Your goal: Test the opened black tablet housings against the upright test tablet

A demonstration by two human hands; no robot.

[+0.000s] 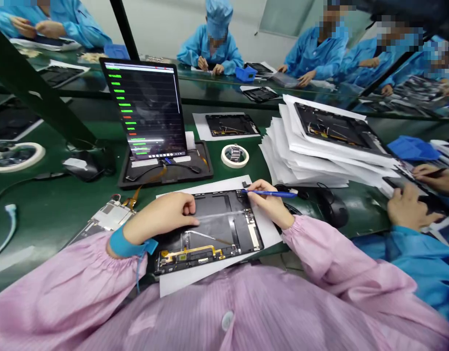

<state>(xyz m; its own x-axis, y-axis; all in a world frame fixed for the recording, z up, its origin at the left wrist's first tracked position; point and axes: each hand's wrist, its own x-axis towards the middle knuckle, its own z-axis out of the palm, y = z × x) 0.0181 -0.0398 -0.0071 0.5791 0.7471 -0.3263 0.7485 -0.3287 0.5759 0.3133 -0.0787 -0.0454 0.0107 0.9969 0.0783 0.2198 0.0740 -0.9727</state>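
- Casing (213, 235), open and dark, lies beneath both hands' fingers, its inside facing up on white paper (176, 285).
- Right hand (266, 201): fingertips pinched together on a slim blue tool (277, 194), its tip at the casing's far corner, just left of those fingers.
- Left hand (184, 209): fingers curled over the casing's left part, thumb beside a clear strip (220, 215); I cannot tell whether they grip it.
- Good handling, I judge, means light tip pressure and a steady right wrist, since the small parts near those fingers look easy to scratch.
- The left fingers are best kept off the yellow ribbon (195, 252) nearer the body; the blue wristband cord (138, 273) could snag on the casing's edge.
- Beyond the fingers: a lit screen (146, 112) to the left, a tape roll (234, 165) straight ahead.
- Right of the right fingers, a paper stack (294, 153), loose cable (292, 209) and mouse (331, 207) crowd the elbow room; a co-worker's hands (409, 207) are farther right.
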